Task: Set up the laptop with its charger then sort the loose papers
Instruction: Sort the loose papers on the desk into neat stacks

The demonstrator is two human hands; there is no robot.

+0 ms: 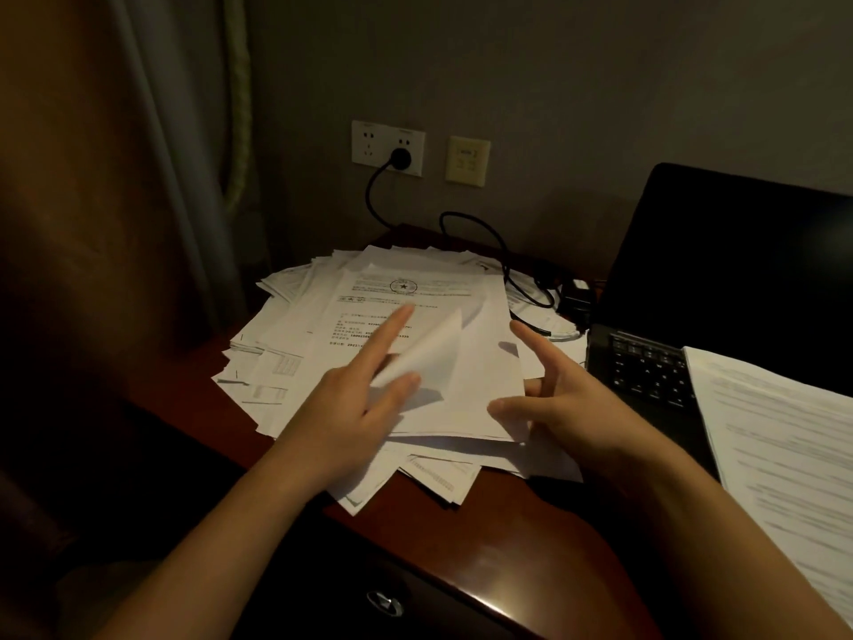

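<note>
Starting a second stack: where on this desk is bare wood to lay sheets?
Best: the wood strip between the paper pile and the desk's near edge. Elsewhere crowded: the charger cable loops behind the pile, the laptop fills the right, and sheets overlap its keyboard.

I count two hands in my view: one left hand [351,408] and one right hand [581,408]. One laptop [720,251] stands open on the one surface [507,547]. There is one loose heap [295,344] of papers, too many for me to number, with one sheet [429,353] curled up off its top. One further stack [784,455] lies partly on the laptop. On the wall I make out two plates, one white plate [369,140] and one beige plate [467,160], with one plug [399,157] in the white one. I also see one cable [489,237], one charger brick [574,300], one curtain [175,154] and one drawer handle [384,602].
</note>
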